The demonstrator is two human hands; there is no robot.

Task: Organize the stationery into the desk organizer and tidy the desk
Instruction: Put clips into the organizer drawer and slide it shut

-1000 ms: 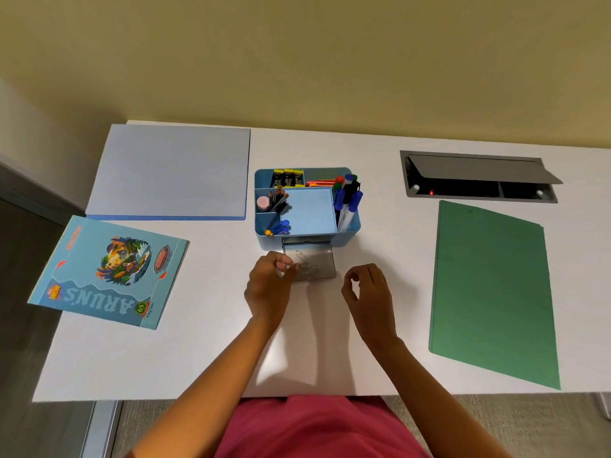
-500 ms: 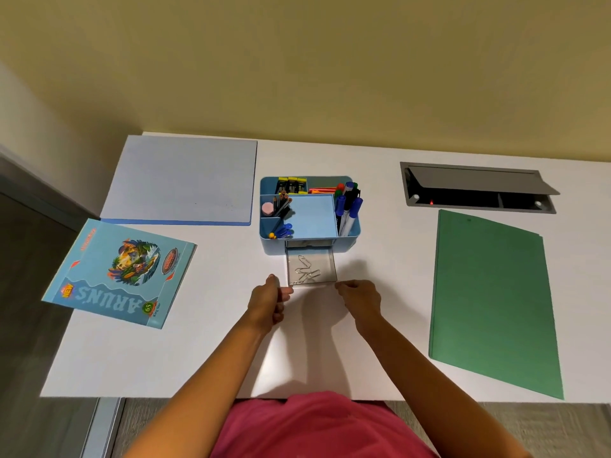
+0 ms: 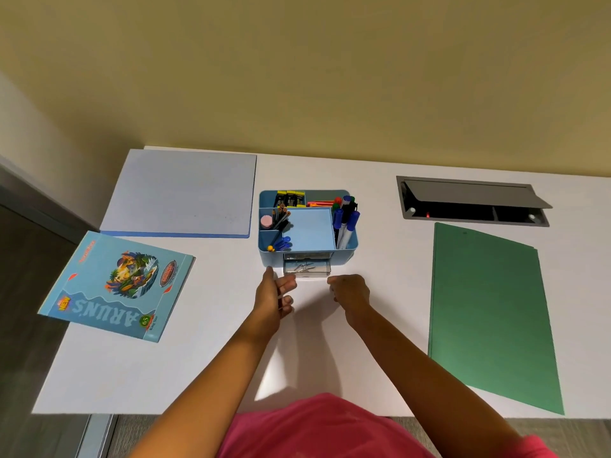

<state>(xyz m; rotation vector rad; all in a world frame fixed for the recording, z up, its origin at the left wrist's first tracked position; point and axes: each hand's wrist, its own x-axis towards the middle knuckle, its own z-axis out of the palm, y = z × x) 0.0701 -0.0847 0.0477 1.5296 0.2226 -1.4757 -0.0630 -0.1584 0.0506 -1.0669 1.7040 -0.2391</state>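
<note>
The blue desk organizer point(image 3: 264, 256) stands mid-desk, holding pens, markers, pencils, a pink eraser and blue pins. Its clear drawer point(image 3: 307, 268), with paper clips inside, sticks partway out of the front. My left hand point(image 3: 275, 294) is at the drawer's front left corner, thumb up against the organizer's wall and fingers touching the drawer front. My right hand point(image 3: 351, 290) is at the front right corner, its curled fingers against the drawer front.
A pale blue pad point(image 3: 180, 193) lies at the back left. A blue illustrated notebook point(image 3: 117, 285) overhangs the left edge. A green folder point(image 3: 489, 312) lies on the right, behind it an open grey cable hatch point(image 3: 469, 201).
The drawer has slid back into the organizer and now sticks out less. Both hands moved forward with it, from its front corners.
</note>
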